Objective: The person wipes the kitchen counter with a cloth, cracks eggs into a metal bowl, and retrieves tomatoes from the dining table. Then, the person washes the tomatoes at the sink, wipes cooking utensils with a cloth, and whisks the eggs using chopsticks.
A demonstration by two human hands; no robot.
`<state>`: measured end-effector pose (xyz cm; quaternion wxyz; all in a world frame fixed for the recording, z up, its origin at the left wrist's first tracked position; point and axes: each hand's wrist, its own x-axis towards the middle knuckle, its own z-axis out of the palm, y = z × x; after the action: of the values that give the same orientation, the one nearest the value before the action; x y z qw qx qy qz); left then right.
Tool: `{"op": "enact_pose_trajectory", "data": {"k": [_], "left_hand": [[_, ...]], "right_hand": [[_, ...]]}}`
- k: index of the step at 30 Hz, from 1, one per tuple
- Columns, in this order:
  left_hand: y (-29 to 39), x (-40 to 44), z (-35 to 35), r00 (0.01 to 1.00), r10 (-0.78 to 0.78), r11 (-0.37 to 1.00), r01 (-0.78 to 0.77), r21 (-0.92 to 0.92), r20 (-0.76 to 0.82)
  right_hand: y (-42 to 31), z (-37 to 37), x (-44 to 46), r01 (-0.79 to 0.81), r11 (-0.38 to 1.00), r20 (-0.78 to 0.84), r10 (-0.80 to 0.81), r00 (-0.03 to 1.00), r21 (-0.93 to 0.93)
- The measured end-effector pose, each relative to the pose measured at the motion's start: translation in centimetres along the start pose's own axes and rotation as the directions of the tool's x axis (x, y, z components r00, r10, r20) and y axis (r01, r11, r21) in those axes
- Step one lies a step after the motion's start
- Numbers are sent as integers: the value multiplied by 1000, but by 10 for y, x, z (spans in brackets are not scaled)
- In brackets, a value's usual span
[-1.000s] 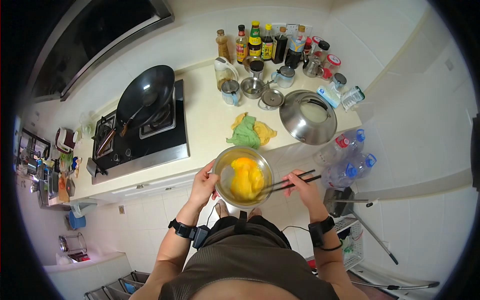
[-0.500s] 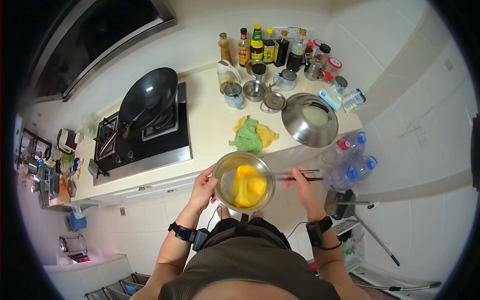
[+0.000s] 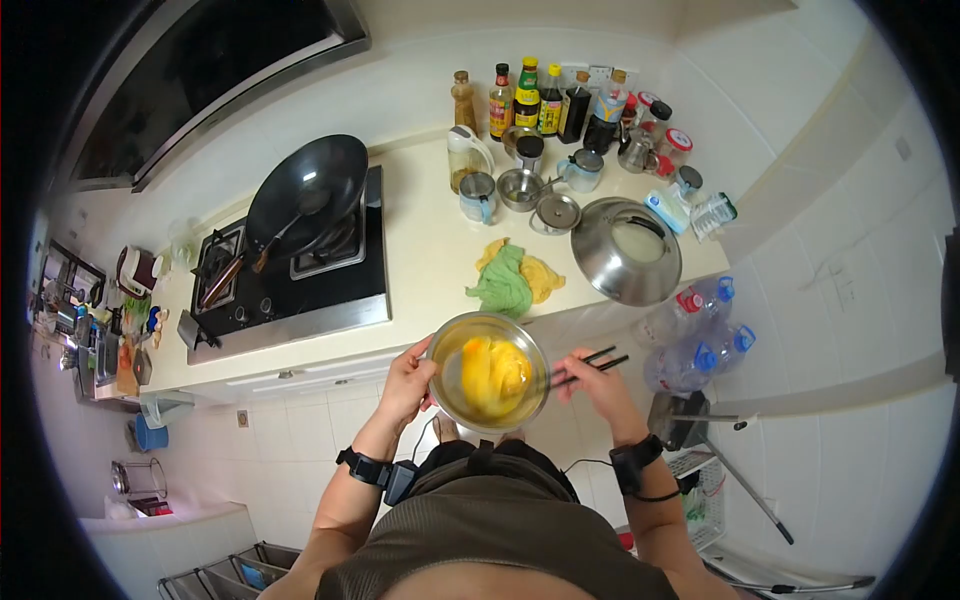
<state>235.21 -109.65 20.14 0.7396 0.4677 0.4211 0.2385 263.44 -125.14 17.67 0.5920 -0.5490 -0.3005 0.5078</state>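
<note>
One cream counter [image 3: 425, 255] with stove [image 3: 335, 293], pale floor [image 3: 325, 430], left hand [image 3: 405, 385] tight on bowl [image 3: 449, 368], right hand [image 3: 594, 386] around chopsticks [image 3: 612, 364].

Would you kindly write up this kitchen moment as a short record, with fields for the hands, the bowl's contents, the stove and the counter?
Left hand: grips the rim of a metal bowl
Right hand: holds dark chopsticks, their tips blurred at the bowl
Contents: yellow egg mixture, orange in places
Stove: bears a black wok
Counter: green cloth, yellow cloth, domed lid; bottles along the wall
</note>
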Motion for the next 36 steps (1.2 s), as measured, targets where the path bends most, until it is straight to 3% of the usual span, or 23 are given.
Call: {"op": "enact_pose_trajectory", "data": {"k": [2, 4, 5, 7, 8, 10, 11, 13, 14, 16, 17, 19, 20, 22, 23, 25, 26, 28, 29, 31, 32, 34, 36], "left_hand": [[2, 4, -1, 1000, 2, 1000, -2, 14, -8], [-1, 5, -4, 1000, 8, 1000, -8, -19, -10], [-2, 4, -6, 1000, 5, 1000, -5, -21, -11], [0, 5, -6, 1000, 19, 1000, -19, 11, -14], [2, 6, -6, 1000, 11, 1000, -11, 11, -17], [2, 7, -6, 999, 34, 999, -34, 3, -23], [1, 6, -7, 999, 29, 1000, -29, 4, -24], [2, 8, -10, 997, 70, 996, -71, 60, 13], [4, 9, -10, 997, 71, 996, -72, 61, 15], [5, 11, -8, 998, 48, 999, -47, 19, -35], [4, 11, -8, 998, 47, 999, -46, 19, -34], [2, 10, -11, 997, 55, 998, -52, 40, -56], [3, 11, -11, 997, 57, 998, -54, 42, -57], [3, 10, -11, 999, 51, 998, -51, -20, -18], [1, 9, -10, 999, 48, 999, -48, -21, -16], [2, 9, -7, 998, 45, 999, -44, 22, -40], [2, 10, -9, 998, 51, 999, -50, 21, -39], [1, 9, -9, 999, 33, 998, -35, -43, -38], [2, 7, -8, 999, 29, 999, -31, -44, -40], [7, 6, -6, 999, 38, 998, -39, -46, -25], [8, 7, -6, 999, 43, 998, -45, -46, -27], [7, 6, -8, 998, 46, 997, -48, -57, -43], [9, 4, -6, 998, 34, 998, -36, -42, -44]], "right_hand": [[-4, -2, 5, -164, 984, 114, 155, 981, 68], [2, 4, 10, 177, 975, -131, -194, 972, -133], [-1, 4, 6, 174, 976, -131, -191, 973, -133], [-17, -1, -1, -120, 993, 128, 120, 984, -9], [-14, 0, 3, -128, 992, 128, 128, 984, -6], [-6, 5, 9, 210, 967, -188, -235, 954, -142], [-10, 3, 6, 205, 969, -189, -230, 955, -140], [-24, -3, -1, -98, 994, 76, 101, 992, -52], [-21, -1, 2, -96, 994, 75, 99, 992, -51], [-14, 5, 6, 205, 974, -132, -217, 967, -98], [-16, 3, 3, 205, 974, -133, -217, 967, -99], [-25, 1, -4, -70, 996, 109, 76, 991, -60], [-23, 3, -1, -68, 996, 110, 74, 991, -59], [-17, 9, 3, 220, 968, -125, -234, 964, -118], [-18, 5, 1, 217, 969, -127, -232, 964, -119], [-27, -2, -3, -56, 998, 137, 60, 989, -32], [-26, 2, 0, -50, 998, 139, 55, 989, -35], [-21, 11, 1, 241, 963, -126, -255, 959, -118], [-22, 8, -1, 237, 964, -126, -251, 960, -117], [-27, 3, -3, -31, 997, 146, 41, 988, -74], [-24, 4, 0, -26, 997, 150, 38, 988, -76], [-13, 10, 5, 258, 965, -128, -262, 956, -53], [-18, 4, 2, 104, 994, -10, -104, 995, -31]]}}
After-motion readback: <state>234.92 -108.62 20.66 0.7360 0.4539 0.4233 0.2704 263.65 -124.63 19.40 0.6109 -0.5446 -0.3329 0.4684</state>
